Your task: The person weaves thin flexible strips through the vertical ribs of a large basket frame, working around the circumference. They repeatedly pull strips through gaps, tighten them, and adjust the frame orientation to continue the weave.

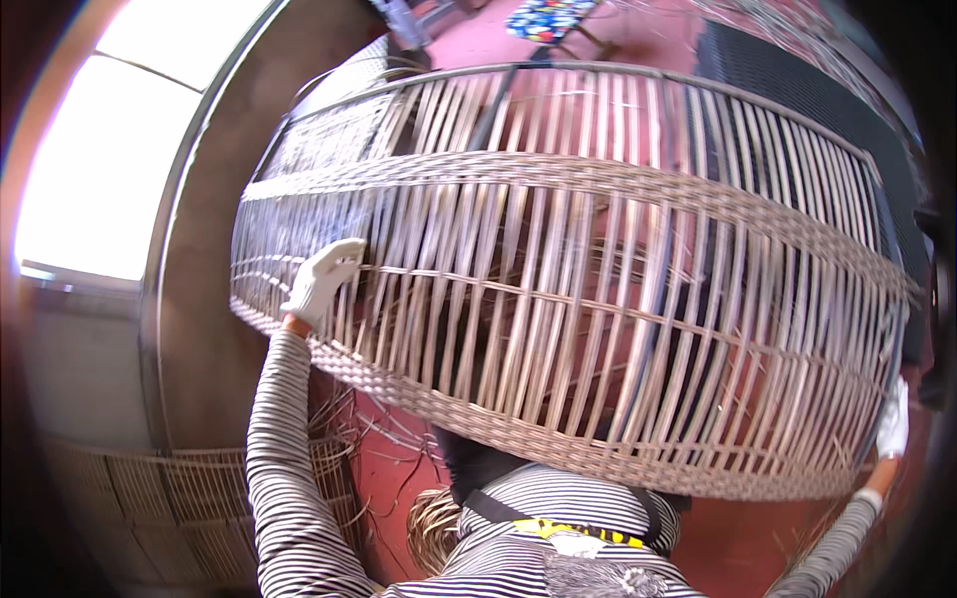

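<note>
Workroom: red floor [723,543], brown wall [224,189] at the left, bright window [110,169] beyond it. At the far side, a stool with a multicoloured patterned seat [546,18]; at upper right, a dark woven sheet [797,90].

Principal item: one large openwork wicker panel [568,297], spread before the person's torso across most of the view. Pale rods; a far rail; a broad plaited band below that rail; a slim woven row across the middle; a plaited near border. Some rods blurred.

Left hand [327,277]: white glove, fingers close together, laid over the rods at the panel's left part, above the near border. Whether it is clamped on a rod cannot be told. Right hand [893,419]: white glove, at the panel's right side edge; fingers blurred and partly hidden, closure not determinable.

Adjacent: loose cane strips [399,439] on the floor; second wicker panel [214,488], lower left.

Handling advice, by judgement: bear on plaited borders rather than single slim rods, which would probably bend; keep both sides level so the frame does not twist; keep rod ends from snagging the striped sleeves [281,439].
</note>
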Demonstrator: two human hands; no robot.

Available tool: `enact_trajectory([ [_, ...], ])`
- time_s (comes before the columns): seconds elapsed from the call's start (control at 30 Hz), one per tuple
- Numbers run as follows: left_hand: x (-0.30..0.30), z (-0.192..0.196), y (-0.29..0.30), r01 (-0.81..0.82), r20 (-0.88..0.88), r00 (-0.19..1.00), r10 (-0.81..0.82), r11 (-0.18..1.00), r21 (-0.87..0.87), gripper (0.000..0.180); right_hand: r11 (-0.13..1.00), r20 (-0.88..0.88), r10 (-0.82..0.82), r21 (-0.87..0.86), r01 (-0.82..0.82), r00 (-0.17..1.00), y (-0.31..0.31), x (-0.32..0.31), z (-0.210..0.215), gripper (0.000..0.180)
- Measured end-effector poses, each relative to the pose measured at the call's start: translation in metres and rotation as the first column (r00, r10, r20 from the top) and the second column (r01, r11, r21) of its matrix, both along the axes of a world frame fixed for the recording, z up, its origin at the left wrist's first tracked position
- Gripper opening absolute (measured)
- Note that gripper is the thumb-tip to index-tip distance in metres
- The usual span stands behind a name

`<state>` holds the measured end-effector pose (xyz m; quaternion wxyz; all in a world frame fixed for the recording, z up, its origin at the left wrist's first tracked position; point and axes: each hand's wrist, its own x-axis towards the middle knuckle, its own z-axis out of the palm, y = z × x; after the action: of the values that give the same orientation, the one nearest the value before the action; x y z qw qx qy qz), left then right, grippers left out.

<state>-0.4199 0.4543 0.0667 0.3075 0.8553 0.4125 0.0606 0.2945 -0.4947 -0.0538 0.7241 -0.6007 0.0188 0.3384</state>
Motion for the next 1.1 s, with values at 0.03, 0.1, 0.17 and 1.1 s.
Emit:
enact_trajectory([
  [0.03, 0.001, -0.004, 0.005, -0.066, 0.021, 0.998, 0.067, 0.997, -0.051, 0.039, 0.999, -0.017, 0.012, 0.046, -0.011, 1.0, -0.004, 0.004, -0.003, 0.057],
  [0.1, -0.004, -0.012, 0.012, -0.178, 0.465, 0.869, 0.169, 0.984, -0.025, 0.034, 0.921, -0.043, -0.389, -0.055, 0.386, 0.92, -0.006, 0.003, -0.005, 0.057],
  [0.17, -0.016, -0.017, 0.019, -0.333, 0.394, 0.866, 0.307, 0.943, -0.003, 0.035, 0.922, 0.02, -0.363, -0.14, 0.362, 0.932, -0.004, -0.005, -0.003, 0.056],
  [1.1, -0.073, -0.086, 0.213, -0.263, 0.314, 0.861, 0.399, 0.879, -0.397, 0.043, 0.819, 0.442, -0.242, -0.384, 0.426, 0.864, 0.096, -0.084, 0.059, 0.036],
])
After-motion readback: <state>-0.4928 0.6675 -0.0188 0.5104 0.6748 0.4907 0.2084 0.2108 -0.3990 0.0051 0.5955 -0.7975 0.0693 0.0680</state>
